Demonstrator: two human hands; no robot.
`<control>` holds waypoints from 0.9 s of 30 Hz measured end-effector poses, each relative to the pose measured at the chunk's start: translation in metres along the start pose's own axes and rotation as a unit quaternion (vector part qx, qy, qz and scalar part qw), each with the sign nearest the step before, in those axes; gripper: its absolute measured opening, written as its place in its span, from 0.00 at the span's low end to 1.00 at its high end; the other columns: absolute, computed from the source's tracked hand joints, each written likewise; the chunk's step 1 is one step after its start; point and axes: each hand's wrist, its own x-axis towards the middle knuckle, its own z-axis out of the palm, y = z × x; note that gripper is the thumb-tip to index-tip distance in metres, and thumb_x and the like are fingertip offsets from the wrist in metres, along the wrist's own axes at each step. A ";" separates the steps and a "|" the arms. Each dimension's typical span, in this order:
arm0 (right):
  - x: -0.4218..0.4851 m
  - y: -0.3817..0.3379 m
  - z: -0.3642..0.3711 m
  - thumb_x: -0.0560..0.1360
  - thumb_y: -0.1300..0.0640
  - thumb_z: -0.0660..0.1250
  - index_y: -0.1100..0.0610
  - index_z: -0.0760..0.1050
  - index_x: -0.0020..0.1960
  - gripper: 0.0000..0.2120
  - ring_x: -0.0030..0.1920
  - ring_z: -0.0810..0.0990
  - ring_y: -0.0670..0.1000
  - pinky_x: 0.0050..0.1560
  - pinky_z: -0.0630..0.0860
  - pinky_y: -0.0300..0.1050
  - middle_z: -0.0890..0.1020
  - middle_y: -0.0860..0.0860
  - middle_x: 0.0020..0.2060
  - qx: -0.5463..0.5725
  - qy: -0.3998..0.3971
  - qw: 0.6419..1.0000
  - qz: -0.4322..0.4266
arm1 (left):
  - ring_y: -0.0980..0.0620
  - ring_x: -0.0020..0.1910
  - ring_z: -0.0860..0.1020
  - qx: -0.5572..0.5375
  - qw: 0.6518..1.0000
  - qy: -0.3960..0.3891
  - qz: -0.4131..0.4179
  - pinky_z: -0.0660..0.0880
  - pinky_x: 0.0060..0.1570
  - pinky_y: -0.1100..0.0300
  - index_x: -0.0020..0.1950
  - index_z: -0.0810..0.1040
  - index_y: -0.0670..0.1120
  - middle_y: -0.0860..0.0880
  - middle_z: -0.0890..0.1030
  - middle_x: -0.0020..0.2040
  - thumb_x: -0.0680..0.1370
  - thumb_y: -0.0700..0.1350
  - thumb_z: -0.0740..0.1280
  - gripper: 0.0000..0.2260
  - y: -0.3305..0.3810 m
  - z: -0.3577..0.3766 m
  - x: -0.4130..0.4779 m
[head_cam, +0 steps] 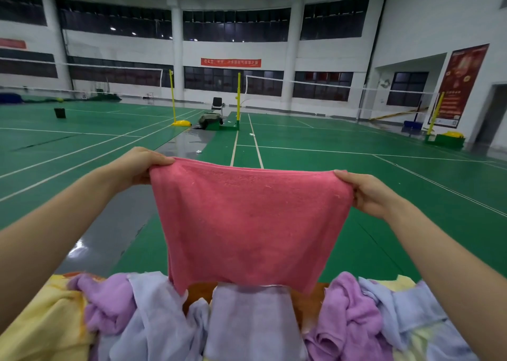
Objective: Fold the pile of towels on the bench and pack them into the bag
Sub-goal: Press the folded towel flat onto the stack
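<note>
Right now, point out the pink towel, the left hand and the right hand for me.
pink towel [247, 223]: head view, middle of the hanging cloth.
left hand [140, 168]: head view, back of the hand pinching the towel's top corner.
right hand [362, 193]: head view, back of the hand pinching the other top corner.

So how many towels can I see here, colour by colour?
Pink towel, held up: 1
Purple towels: 2, left and right
Pale blue towels: 3, left, middle, right
Yellow towels: 2, left and right
Total: 8 in view; crumpled ones may hide more.
</note>
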 end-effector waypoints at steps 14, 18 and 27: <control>-0.020 0.000 0.129 0.73 0.55 0.69 0.60 0.82 0.43 0.07 0.39 0.76 0.48 0.41 0.70 0.44 0.82 0.51 0.37 -0.156 0.179 0.941 -0.241 | 0.51 0.22 0.79 -0.194 0.976 -0.092 -0.034 0.79 0.26 0.58 0.40 0.73 0.35 0.43 0.79 0.25 0.78 0.36 0.63 0.08 0.053 0.122 -0.057; -0.035 0.007 0.136 0.73 0.54 0.68 0.55 0.83 0.40 0.07 0.40 0.82 0.53 0.45 0.78 0.53 0.84 0.53 0.35 -0.167 0.160 0.934 -0.271 | 0.46 0.32 0.81 -0.218 0.967 -0.125 -0.025 0.80 0.32 0.57 0.45 0.74 0.32 0.37 0.79 0.37 0.79 0.34 0.58 0.08 0.058 0.138 -0.070; -0.054 0.001 0.132 0.71 0.55 0.72 0.58 0.81 0.49 0.09 0.43 0.84 0.50 0.47 0.81 0.51 0.85 0.53 0.41 -0.087 0.021 0.947 -0.309 | 0.47 0.36 0.77 -0.381 0.905 -0.180 -0.053 0.79 0.32 0.60 0.49 0.72 0.32 0.38 0.77 0.42 0.78 0.31 0.52 0.10 0.062 0.138 -0.073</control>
